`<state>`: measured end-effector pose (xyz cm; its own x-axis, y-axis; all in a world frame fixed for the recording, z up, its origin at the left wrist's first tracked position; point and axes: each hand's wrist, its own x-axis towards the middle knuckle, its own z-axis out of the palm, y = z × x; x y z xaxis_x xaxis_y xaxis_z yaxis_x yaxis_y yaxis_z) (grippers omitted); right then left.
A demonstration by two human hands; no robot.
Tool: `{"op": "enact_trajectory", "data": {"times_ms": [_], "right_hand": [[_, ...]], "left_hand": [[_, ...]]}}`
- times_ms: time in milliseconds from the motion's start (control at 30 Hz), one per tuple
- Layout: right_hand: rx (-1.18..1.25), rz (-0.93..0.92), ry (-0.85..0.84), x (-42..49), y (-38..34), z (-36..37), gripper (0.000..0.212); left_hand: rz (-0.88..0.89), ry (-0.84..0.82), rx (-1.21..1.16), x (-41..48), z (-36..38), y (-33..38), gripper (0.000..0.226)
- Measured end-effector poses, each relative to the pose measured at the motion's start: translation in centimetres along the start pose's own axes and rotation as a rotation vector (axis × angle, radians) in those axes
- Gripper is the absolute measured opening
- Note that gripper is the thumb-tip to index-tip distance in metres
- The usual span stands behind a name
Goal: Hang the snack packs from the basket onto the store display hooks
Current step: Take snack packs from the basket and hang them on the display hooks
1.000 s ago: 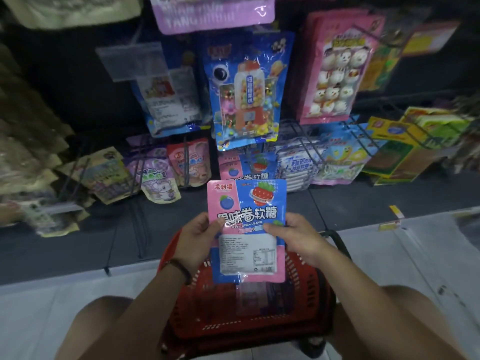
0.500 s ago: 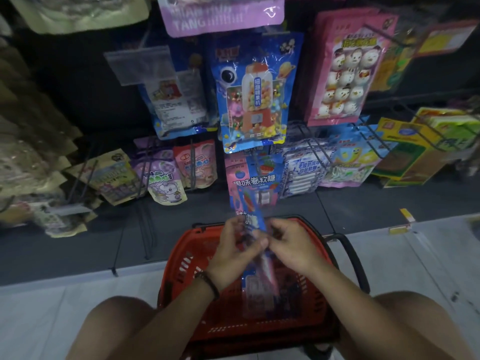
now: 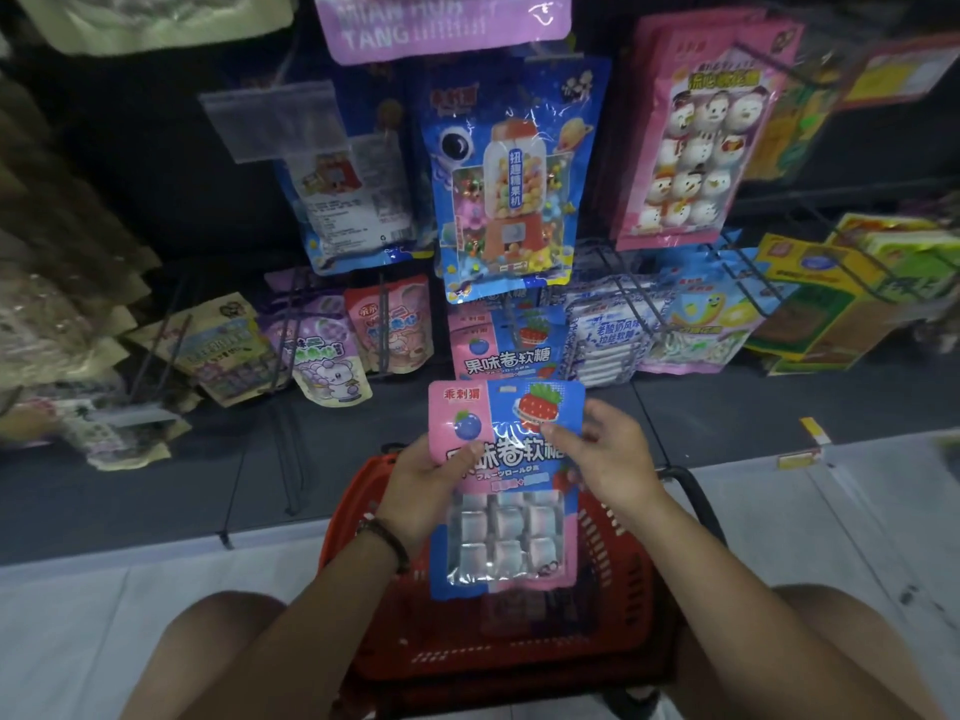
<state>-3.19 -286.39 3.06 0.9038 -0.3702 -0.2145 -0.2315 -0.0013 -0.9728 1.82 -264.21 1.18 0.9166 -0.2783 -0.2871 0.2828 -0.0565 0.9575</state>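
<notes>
I hold a pink and blue snack pack [image 3: 506, 532] upright above the red basket [image 3: 363, 517], front side facing me with its clear window of wrapped candies showing. My left hand [image 3: 423, 488] pinches its left edge, thumb on the front. My right hand [image 3: 605, 454] grips its upper right edge. The same kind of pack [image 3: 501, 345] hangs on a low hook straight ahead, just above the held one. Another pack [image 3: 514, 610] lies dimly inside the basket.
Display hooks carry a blue gumball-machine pack [image 3: 506, 184], a pink snowman pack [image 3: 696, 142], purple and pink pouches [image 3: 332, 356] at lower left and white-blue packs [image 3: 613, 335] at right. Green and yellow boxes [image 3: 841, 298] sit far right. My knees flank the basket.
The pack showed its back label, turned edge-on over the basket, and now faces me front side out. Both hands stayed on it throughout.
</notes>
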Motion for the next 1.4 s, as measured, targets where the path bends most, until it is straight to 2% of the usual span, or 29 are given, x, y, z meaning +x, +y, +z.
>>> {"op": "enact_trajectory", "data": {"times_ms": [67, 233, 300, 467, 533, 667, 767, 867, 900, 933, 1000, 1067, 1267, 1400], "right_hand": [[0.022, -0.005, -0.015, -0.1, -0.1, 0.0, 0.011], [0.093, -0.021, 0.031, 0.9, 0.2, 0.3, 0.010], [0.126, -0.041, 0.025, 1.7, -0.2, 0.0, 0.008], [0.085, -0.126, -0.024, 4.1, -2.6, -1.4, 0.013], [0.050, -0.128, -0.025, 5.2, -2.6, -1.7, 0.017], [-0.005, -0.095, -0.015, 7.5, -1.1, -1.8, 0.025], [-0.022, -0.067, -0.016, 8.4, 1.3, -1.7, 0.028], [0.006, -0.020, -0.017, 9.3, 2.8, -1.3, 0.061], [0.012, -0.003, -0.014, 9.9, 3.2, -1.2, 0.064], [0.008, -0.001, -0.009, 10.3, 3.1, -0.9, 0.059], [0.011, -0.026, 0.017, 11.0, 2.8, -0.6, 0.036], [0.024, -0.060, 0.068, 11.7, 2.3, -0.2, 0.019], [-0.057, -0.044, 0.138, 13.2, 1.6, 0.1, 0.022], [-0.072, -0.050, 0.148, 13.5, 1.4, 0.3, 0.019]], "left_hand": [[0.009, 0.004, -0.028, 0.1, -0.1, 0.2, 0.027], [0.062, 0.043, 0.037, 1.1, 0.1, 1.3, 0.019], [0.128, 0.042, 0.124, 1.9, 0.1, 2.3, 0.012], [0.317, 0.089, 0.420, 4.6, 0.0, 5.2, 0.015], [0.317, 0.102, 0.473, 5.7, 0.2, 5.1, 0.015], [0.230, 0.077, 0.404, 7.7, 0.7, 3.7, 0.011], [0.201, 0.064, 0.360, 9.1, 0.8, 1.7, 0.025], [0.158, 0.045, 0.329, 9.6, 1.6, 0.8, 0.028], [0.146, 0.048, 0.311, 9.8, 1.9, 0.7, 0.024], [0.129, 0.062, 0.289, 10.0, 2.1, 0.6, 0.021], [0.100, 0.111, 0.258, 10.7, 2.3, 0.5, 0.027], [0.071, 0.130, 0.203, 11.5, 2.3, 0.5, 0.024], [0.030, 0.148, 0.192, 13.5, 2.4, 0.9, 0.019], [0.025, 0.179, 0.241, 14.2, 2.6, 0.6, 0.024]]}}
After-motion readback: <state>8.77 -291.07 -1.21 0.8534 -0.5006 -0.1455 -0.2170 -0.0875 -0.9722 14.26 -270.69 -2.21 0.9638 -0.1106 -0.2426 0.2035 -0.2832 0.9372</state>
